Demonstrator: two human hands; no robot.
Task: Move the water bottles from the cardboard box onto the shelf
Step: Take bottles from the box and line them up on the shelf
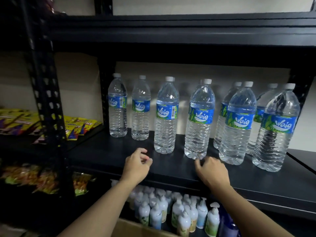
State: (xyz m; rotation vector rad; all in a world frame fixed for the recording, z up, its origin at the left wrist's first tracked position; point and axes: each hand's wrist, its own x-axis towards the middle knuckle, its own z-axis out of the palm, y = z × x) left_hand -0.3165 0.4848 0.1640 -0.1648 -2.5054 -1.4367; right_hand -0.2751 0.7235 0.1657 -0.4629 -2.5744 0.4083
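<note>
Several clear water bottles with blue labels and white caps stand upright on the black shelf (106,156), among them one at the left (118,106), one in the middle (166,117) and one at the front (199,120). My left hand (136,165) hovers over the shelf's front, fingers loosely curled, holding nothing. My right hand (212,171) is just below the base of the front bottle, fingers relaxed and empty. A corner of the cardboard box (130,227) shows at the bottom edge.
White pump bottles (171,209) crowd the shelf below. Yellow snack packets (75,127) and more snack bags (30,177) fill the neighbouring rack on the left, behind a black perforated upright (46,100). A black shelf board (171,35) hangs above the bottles.
</note>
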